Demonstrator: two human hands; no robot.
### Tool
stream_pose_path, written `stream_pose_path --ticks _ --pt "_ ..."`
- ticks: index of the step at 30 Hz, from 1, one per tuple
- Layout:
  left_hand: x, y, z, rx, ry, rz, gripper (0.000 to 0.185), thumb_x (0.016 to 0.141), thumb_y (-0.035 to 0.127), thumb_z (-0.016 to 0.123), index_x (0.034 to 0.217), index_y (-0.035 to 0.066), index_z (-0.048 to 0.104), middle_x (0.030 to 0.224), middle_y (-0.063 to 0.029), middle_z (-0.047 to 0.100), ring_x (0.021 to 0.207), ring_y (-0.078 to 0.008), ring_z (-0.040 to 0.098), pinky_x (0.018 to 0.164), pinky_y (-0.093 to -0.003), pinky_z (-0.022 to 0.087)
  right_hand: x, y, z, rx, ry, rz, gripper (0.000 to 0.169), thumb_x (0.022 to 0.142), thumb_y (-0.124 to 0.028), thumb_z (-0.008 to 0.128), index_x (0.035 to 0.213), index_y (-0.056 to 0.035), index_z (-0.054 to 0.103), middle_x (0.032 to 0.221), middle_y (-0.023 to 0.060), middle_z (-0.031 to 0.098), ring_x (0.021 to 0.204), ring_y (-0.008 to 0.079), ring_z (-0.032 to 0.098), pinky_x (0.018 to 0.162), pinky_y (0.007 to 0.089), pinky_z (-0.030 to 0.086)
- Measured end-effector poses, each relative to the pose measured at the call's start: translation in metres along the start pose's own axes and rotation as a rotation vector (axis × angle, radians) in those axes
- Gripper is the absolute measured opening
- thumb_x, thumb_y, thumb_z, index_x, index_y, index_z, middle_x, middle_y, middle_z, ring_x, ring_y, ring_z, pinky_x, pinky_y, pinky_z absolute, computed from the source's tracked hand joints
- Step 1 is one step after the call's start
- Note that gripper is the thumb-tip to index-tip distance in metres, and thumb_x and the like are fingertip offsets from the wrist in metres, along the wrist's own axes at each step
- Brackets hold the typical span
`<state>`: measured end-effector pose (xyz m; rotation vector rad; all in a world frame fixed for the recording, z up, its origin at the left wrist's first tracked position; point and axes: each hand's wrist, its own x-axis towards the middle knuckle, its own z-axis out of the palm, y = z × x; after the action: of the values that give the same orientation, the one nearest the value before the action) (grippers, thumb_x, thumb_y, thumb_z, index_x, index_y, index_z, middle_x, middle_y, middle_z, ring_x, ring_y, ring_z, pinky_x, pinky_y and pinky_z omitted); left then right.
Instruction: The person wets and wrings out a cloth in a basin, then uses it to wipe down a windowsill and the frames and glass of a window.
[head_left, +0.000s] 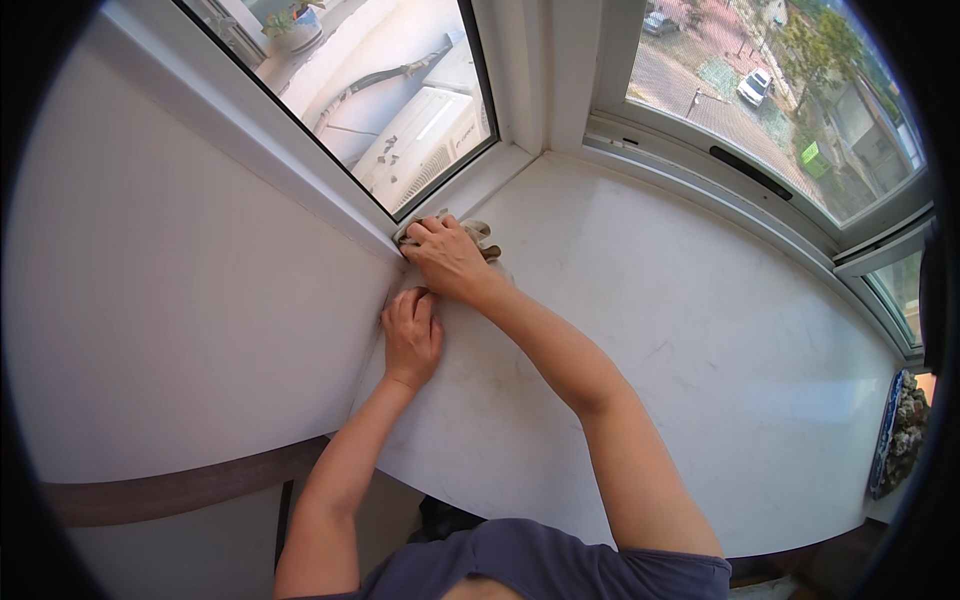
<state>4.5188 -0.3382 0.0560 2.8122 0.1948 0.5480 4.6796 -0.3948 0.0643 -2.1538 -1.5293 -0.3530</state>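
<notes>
My right hand (448, 253) presses a crumpled beige cloth (480, 234) into the corner where the white window frame (480, 178) meets the wall (225, 285) and the white sill (645, 300). Folds of the cloth stick out to the right of the fingers. Just below, close to the right wrist, my left hand (412, 334) rests on the sill against the foot of the wall. Its fingers are bent, and whether anything lies beneath them is hidden.
The left window pane (390, 97) shows an outdoor air-conditioning unit. A sliding window track (712, 191) borders the sill at the back right. At the far right stands a rough, rock-like object (904, 435) with a blue edge. Faint dark marks show on the sill.
</notes>
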Motion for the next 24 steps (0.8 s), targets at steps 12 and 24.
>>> stream_pose_path --ticks 12,24 --pt "0.002 0.000 -0.004 -0.014 -0.003 -0.017 0.033 0.082 0.010 0.054 0.114 0.004 0.053 0.121 -0.0137 0.051 0.117 -0.0321 0.045 0.098 -0.0449 0.033 -0.015 0.000 0.001 0.119 0.044 0.078 0.026 0.078 -0.017 0.062 0.102 -0.0206 0.071 0.112 -0.0011 0.060 0.109 0.0197 0.054 0.091 0.0357 0.039" --pt "-0.001 -0.005 -0.004 -0.085 -0.018 -0.040 0.033 0.078 0.007 0.056 0.112 0.007 0.054 0.117 -0.0115 0.050 0.116 -0.0300 0.045 0.099 -0.0453 0.033 -0.045 0.093 -0.033 -0.040 0.046 0.097 0.028 0.086 -0.008 0.052 0.108 -0.0154 0.068 0.115 0.0005 0.060 0.119 0.0223 0.048 0.099 0.0392 0.035"
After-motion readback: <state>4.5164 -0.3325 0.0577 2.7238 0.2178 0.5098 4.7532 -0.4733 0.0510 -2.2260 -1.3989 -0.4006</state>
